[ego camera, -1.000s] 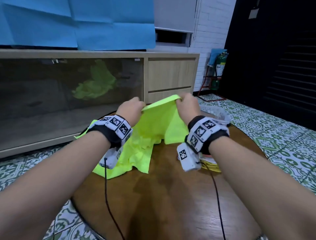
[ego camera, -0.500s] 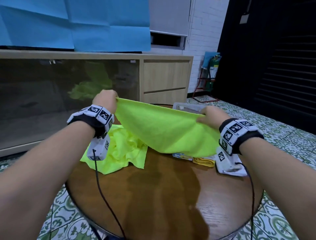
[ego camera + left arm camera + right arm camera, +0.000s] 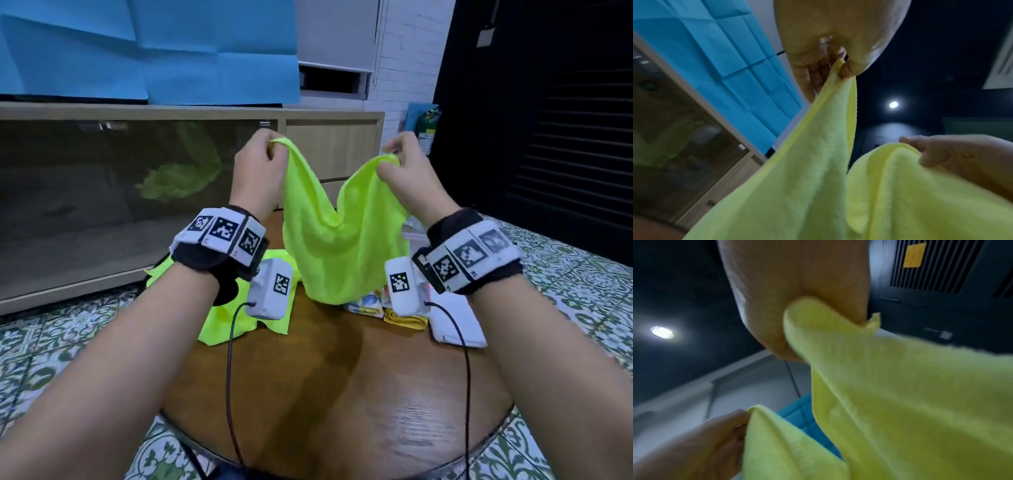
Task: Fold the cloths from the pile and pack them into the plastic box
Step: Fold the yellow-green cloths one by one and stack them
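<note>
- A bright yellow-green cloth (image 3: 337, 246) is held up in the air above the round wooden counter (image 3: 329, 394), sagging in a deep V between its two raised corners.
- One upper corner is pinched by the left hand (image 3: 260, 171), thumb against curled fingers; the pinch is shown close up in the left wrist view, where the cloth's hemmed edge runs down from the fingertips (image 3: 846, 71).
- The other upper corner is gripped by the right hand (image 3: 409, 174), with the fabric bunched between thumb and fingers, as seen in the right wrist view (image 3: 797, 293).
- The two hands are kept apart at about the same height, and the lower edge of the cloth hangs just above the counter.
- A pile of more yellow-green cloths (image 3: 239, 318) is spread crumpled on the counter's left side, below the left wrist.
- A few folded items, one yellow (image 3: 406, 320) and one white (image 3: 457, 330), are laid on the counter's right side under the right wrist.
- Only a small pale part behind the held cloth and right wrist can be seen where the plastic box may be; it cannot be told for certain.
</note>
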### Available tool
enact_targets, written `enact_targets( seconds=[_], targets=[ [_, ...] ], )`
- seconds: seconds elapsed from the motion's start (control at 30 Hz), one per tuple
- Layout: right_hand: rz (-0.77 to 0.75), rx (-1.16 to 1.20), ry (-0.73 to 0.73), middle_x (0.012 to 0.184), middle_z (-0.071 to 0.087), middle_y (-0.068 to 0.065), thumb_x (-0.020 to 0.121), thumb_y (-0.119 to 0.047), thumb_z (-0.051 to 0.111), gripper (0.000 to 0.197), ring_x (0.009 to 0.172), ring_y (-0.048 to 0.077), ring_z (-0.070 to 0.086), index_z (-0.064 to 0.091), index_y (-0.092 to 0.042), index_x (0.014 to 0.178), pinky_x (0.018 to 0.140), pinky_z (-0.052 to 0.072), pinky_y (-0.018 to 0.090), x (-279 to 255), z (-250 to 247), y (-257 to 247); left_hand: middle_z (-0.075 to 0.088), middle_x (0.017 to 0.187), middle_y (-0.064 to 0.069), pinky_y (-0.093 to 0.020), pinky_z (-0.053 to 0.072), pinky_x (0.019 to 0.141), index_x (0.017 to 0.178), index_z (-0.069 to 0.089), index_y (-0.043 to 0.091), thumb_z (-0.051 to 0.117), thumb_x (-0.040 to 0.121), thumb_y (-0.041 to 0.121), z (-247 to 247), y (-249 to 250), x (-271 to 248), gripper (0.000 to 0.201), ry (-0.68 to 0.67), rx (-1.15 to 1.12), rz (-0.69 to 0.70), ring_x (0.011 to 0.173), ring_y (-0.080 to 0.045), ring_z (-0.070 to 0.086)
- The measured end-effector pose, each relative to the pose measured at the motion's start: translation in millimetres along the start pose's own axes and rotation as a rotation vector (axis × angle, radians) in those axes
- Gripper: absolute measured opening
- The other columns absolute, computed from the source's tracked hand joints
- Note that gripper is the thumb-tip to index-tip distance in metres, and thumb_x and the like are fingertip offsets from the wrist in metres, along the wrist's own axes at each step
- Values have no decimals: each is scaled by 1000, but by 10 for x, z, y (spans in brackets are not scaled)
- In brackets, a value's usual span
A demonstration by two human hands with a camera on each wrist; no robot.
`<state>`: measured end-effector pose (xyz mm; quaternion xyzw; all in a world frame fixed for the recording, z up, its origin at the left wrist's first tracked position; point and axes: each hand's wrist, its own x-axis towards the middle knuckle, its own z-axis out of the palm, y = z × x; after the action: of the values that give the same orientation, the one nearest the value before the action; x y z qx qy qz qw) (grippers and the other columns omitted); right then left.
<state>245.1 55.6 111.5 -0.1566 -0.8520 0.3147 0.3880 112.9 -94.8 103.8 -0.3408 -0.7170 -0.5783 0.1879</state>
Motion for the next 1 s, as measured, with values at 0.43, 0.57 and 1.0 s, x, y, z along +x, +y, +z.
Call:
enact_targets(
  seconds=[0.43, 0.57, 1.0],
  targets=[
    [-225, -39, 217, 88, 61, -13, 84, -7, 58, 25, 78, -8, 54, 66, -18, 104, 72, 41, 7, -100, -516, 16, 51, 74, 17, -21, 40, 64, 93, 54, 21, 54, 94, 26, -206, -67, -181, 5, 47, -66, 105, 66, 1, 46],
    [-94, -102, 195, 90, 58, -1, 85, -17, 65, 18, 82, 10, 52, 64, -11, 102, 66, 42, 19, -34, -270, 194, 57, 83, 13, -29, 46, 72, 97, 56, 19, 50, 95, 26, -16, -151, -168, 10, -6, -5, 72, 74, -4, 53],
    [-281, 191, 428, 73, 57, -22, 67, -15, 61, 19, 67, -13, 53, 52, -33, 70, 72, 46, 15, 226, -469, -313, 58, 121, -13, -22, 33, 85, 118, 54, 0, 37, 98, 33, -119, 450, 461, 42, 216, 272, 320, 108, -22, 52]
  ],
)
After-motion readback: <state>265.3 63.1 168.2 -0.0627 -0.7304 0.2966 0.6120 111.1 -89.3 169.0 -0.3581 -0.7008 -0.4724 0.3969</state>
